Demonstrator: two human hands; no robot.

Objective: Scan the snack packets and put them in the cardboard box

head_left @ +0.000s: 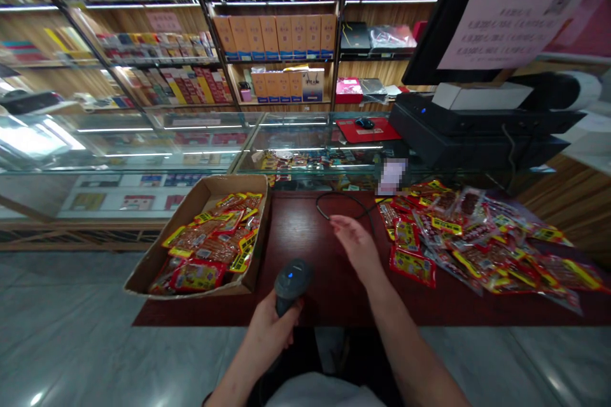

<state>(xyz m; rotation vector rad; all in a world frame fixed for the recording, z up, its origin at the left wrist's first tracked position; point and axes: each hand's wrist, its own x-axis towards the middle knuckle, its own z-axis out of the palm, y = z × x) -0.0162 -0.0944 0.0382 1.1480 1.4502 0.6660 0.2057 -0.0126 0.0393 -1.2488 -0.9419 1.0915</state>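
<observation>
My left hand is wrapped round the handle of a dark handheld barcode scanner, which has a small blue light on its head. Over the middle of the brown table, my right hand has its fingers drawn together at a thin black cable. The cable meets the fingertips and loops behind them on the tabletop. To the left stands an open cardboard box with several red and yellow snack packets inside. A heap of similar packets lies right of my right hand.
A glass display counter runs behind the table. At the back right are a monitor with a paper notice, a black cash drawer, and a mouse on a red mat. Shelves with boxed goods line the wall.
</observation>
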